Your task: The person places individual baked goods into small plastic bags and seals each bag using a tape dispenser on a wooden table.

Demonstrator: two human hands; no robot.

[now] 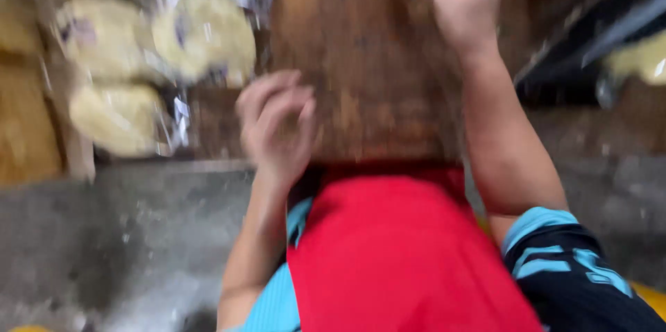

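Soft, even daylight with no hard shadows. Heavy motion blur smears the whole frame, worst at the upper left, where plastic bags (173, 33) show streaked white glare.

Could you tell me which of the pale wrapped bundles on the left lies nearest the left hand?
The upper right bundle, beside the wooden board, lies nearest the left hand; the others sit farther left.

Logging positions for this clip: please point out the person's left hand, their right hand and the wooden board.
left hand (277, 127), head view, on the back of the hand.
right hand (466, 2), head view, on the back of the hand.
wooden board (368, 61), head view, on its bare middle.
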